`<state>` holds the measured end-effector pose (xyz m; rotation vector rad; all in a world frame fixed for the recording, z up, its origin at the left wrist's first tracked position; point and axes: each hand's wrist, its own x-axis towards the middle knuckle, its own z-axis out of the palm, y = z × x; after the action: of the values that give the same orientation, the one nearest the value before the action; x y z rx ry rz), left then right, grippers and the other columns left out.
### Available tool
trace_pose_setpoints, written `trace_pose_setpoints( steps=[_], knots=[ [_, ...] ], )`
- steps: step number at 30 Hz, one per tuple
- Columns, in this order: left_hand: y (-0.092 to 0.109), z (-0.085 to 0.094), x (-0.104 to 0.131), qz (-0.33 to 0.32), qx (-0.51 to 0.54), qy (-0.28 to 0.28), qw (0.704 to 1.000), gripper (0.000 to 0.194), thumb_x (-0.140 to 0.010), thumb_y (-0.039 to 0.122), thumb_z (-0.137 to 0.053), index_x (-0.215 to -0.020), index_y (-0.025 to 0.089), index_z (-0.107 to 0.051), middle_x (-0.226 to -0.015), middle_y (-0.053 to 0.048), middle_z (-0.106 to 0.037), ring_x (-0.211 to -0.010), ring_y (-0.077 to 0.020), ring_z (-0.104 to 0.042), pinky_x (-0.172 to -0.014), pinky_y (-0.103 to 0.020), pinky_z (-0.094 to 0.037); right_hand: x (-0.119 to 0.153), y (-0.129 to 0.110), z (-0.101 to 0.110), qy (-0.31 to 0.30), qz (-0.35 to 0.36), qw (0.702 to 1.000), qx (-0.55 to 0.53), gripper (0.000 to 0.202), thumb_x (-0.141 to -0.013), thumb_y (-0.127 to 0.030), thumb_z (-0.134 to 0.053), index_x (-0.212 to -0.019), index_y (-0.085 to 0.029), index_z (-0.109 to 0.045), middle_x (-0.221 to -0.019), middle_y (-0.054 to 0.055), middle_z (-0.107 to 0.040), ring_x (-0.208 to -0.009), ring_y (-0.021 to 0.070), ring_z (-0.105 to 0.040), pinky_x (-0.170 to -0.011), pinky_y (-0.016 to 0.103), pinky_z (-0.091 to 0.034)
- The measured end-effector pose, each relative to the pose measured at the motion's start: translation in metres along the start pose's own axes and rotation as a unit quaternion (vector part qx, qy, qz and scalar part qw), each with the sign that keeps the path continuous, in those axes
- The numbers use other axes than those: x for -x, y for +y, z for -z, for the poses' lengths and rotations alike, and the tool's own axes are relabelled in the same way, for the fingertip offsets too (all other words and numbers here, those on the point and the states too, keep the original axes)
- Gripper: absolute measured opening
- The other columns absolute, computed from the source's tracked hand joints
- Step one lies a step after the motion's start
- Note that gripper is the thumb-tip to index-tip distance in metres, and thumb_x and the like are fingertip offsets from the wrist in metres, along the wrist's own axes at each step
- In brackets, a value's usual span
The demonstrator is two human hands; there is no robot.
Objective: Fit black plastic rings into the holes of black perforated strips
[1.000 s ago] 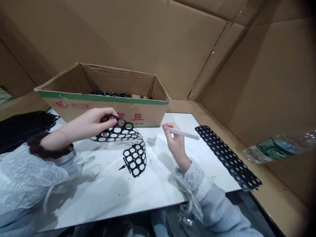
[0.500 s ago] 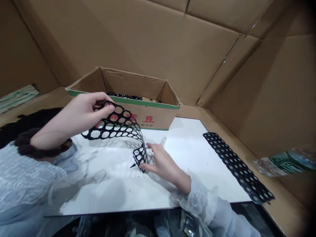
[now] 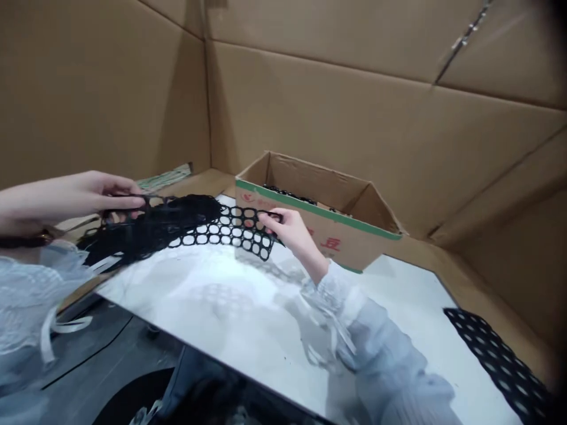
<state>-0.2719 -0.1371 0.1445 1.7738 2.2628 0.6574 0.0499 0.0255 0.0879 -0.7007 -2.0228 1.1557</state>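
A strip of black mesh (image 3: 239, 233) with rounded holes stretches between my two hands above the white board. My left hand (image 3: 110, 198) pinches its left end. Its right end is gripped between the thumb and fingers of my right hand (image 3: 287, 230), in front of the cardboard box. Behind and below the strip's left part lies a dark pile of black mesh (image 3: 177, 215); where the strip ends and the pile begins is hard to make out there.
An open cardboard box (image 3: 363, 251) with a green rim holds more black mesh. Another black mesh strip (image 3: 496, 360) lies at the right. A bundle of greenish strips (image 3: 170, 177) rests at the back left. Cardboard walls (image 3: 332, 106) enclose the white board (image 3: 266, 330).
My right hand has taken hold of the strip's free end and raised it. The strip, curled down before, is now stretched out over the pile at left. The view has turned left.
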Motion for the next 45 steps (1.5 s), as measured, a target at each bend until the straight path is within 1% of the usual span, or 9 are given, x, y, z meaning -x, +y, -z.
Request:
trace_pose_setpoints(
  steps=[3, 9, 15, 20, 27, 30, 36, 41, 45],
  knots=[
    [-0.040, 0.011, 0.018, 0.104, 0.087, -0.070, 0.988, 0.063, -0.070, 0.066, -0.057, -0.106, 0.014, -0.058, -0.086, 0.000, -0.069, -0.073, -0.0124, -0.057, -0.064, -0.022, -0.047, -0.047, -0.004, -0.040, -0.042, 0.043, 0.996, 0.063, 0.037, -0.076, -0.048, -0.055, -0.058, -0.015, -0.050, -0.051, -0.003, -0.048, -0.048, 0.0076, -0.040, -0.049, 0.021, -0.029],
    [-0.095, 0.008, 0.040, 0.166, 0.110, 0.059, 0.978, 0.066, -0.074, 0.063, -0.055, -0.110, 0.008, -0.055, -0.101, -0.009, -0.068, -0.083, -0.0180, -0.060, -0.071, -0.027, -0.049, -0.139, -0.015, -0.117, 0.007, 0.069, 0.951, 0.301, 0.035, -0.082, -0.047, -0.052, -0.082, -0.012, -0.056, -0.081, 0.010, -0.060, -0.079, 0.0193, -0.056, -0.070, 0.029, -0.041],
    [-0.060, -0.013, 0.042, 0.143, -0.194, 0.092, 0.966, 0.062, -0.085, 0.056, -0.039, -0.111, 0.001, -0.054, -0.107, -0.020, -0.061, -0.091, -0.0279, -0.057, -0.074, -0.033, -0.043, -0.128, -0.029, -0.143, -0.004, 0.200, 0.872, 0.447, 0.044, -0.087, -0.042, -0.047, -0.107, -0.003, -0.050, -0.112, 0.023, -0.051, -0.104, 0.0288, -0.048, -0.084, 0.038, -0.039],
    [0.015, -0.045, 0.018, -0.033, -0.085, 0.079, 0.993, 0.037, -0.088, 0.045, -0.040, -0.099, 0.015, -0.059, -0.095, -0.006, -0.066, -0.081, -0.0193, -0.059, -0.072, -0.026, -0.040, -0.012, -0.035, -0.069, -0.178, 0.314, 0.799, 0.481, 0.027, -0.093, -0.024, -0.033, -0.094, -0.014, -0.058, -0.092, 0.010, -0.060, -0.089, 0.0207, -0.053, -0.080, 0.033, -0.039],
    [0.107, -0.128, -0.015, -0.215, -0.016, 0.004, 0.977, 0.033, -0.089, 0.045, -0.034, -0.090, 0.020, -0.056, -0.063, 0.000, -0.060, -0.054, -0.0150, -0.053, -0.054, -0.023, -0.033, 0.135, 0.032, 0.075, -0.122, 0.024, 0.812, 0.570, 0.047, -0.079, 0.003, -0.039, -0.120, -0.018, -0.052, -0.117, 0.010, -0.059, -0.107, 0.0198, -0.052, -0.084, 0.032, -0.039],
    [0.139, -0.166, -0.023, -0.276, -0.009, 0.002, 0.961, 0.031, -0.089, 0.043, -0.032, -0.086, 0.020, -0.052, -0.056, 0.001, -0.053, -0.049, -0.0140, -0.049, -0.052, -0.024, -0.030, 0.166, 0.056, 0.096, -0.123, -0.015, 0.815, 0.566, 0.034, -0.087, -0.008, -0.042, -0.117, -0.020, -0.053, -0.117, 0.009, -0.059, -0.109, 0.0188, -0.051, -0.087, 0.032, -0.039],
    [0.188, -0.217, -0.031, -0.357, -0.036, 0.023, 0.933, 0.033, -0.087, 0.042, -0.033, -0.070, 0.019, -0.048, -0.051, 0.002, -0.046, -0.047, -0.0128, -0.043, -0.052, -0.024, -0.029, 0.186, 0.068, 0.086, -0.118, 0.005, 0.803, 0.584, 0.021, -0.092, -0.024, -0.040, -0.099, -0.013, -0.055, -0.098, 0.011, -0.062, -0.093, 0.0191, -0.056, -0.085, 0.032, -0.041],
    [0.195, -0.242, -0.050, -0.465, -0.088, 0.028, 0.880, 0.029, -0.087, 0.041, -0.038, -0.087, 0.018, -0.056, -0.082, -0.008, -0.063, -0.086, -0.0248, -0.053, -0.078, -0.033, -0.036, 0.222, 0.059, 0.133, 0.101, -0.146, 0.822, 0.542, 0.032, -0.092, -0.013, -0.029, -0.119, -0.013, -0.046, -0.111, 0.013, -0.060, -0.099, 0.0158, -0.057, -0.085, 0.027, -0.042],
    [0.183, -0.250, -0.062, -0.456, -0.082, 0.002, 0.886, 0.026, -0.088, 0.038, -0.036, -0.089, 0.019, -0.054, -0.092, -0.009, -0.064, -0.095, -0.0273, -0.051, -0.083, -0.037, -0.035, 0.273, 0.050, 0.215, 0.326, -0.380, 0.669, 0.549, 0.031, -0.089, -0.030, -0.042, -0.109, -0.010, -0.056, -0.106, 0.017, -0.061, -0.096, 0.0229, -0.059, -0.082, 0.032, -0.043]
  ],
)
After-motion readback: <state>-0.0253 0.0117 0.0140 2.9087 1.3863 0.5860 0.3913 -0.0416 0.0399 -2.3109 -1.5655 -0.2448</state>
